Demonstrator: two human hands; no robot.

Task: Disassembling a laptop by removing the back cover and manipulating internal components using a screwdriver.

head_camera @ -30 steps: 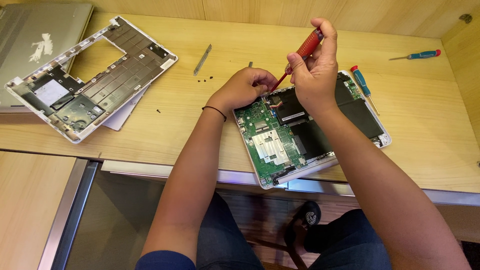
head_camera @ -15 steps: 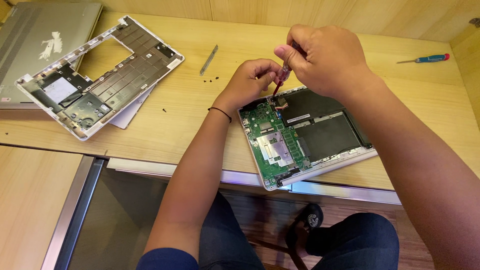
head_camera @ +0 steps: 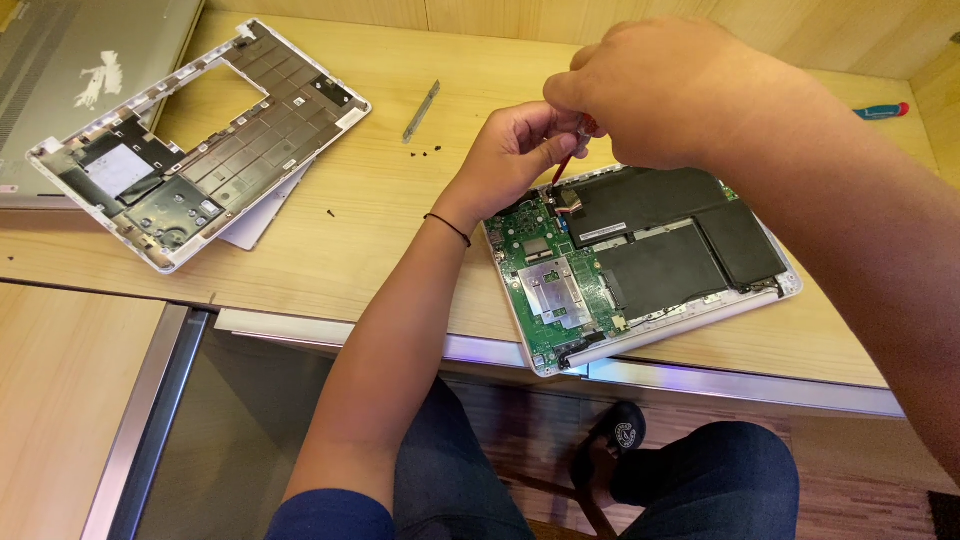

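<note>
An opened laptop base (head_camera: 640, 265) lies at the desk's front edge, with a green circuit board on its left and black battery cells on its right. My right hand (head_camera: 665, 90) grips a red-handled screwdriver (head_camera: 570, 160); its shaft points down at the board's top corner. My left hand (head_camera: 515, 150) rests at that same corner, fingers curled beside the tip. Whether the fingers pinch anything is hidden.
A detached white keyboard frame (head_camera: 195, 140) lies upside down at the left, over a sheet of paper. A grey laptop lid (head_camera: 80, 60) sits at the far left. A thin metal strip (head_camera: 421, 110) and loose small screws (head_camera: 425, 152) lie mid-desk. Another screwdriver (head_camera: 880, 111) lies far right.
My right hand has dropped from upright to low over the board, now covering most of the screwdriver handle. The view has moved closer to the laptop base.
</note>
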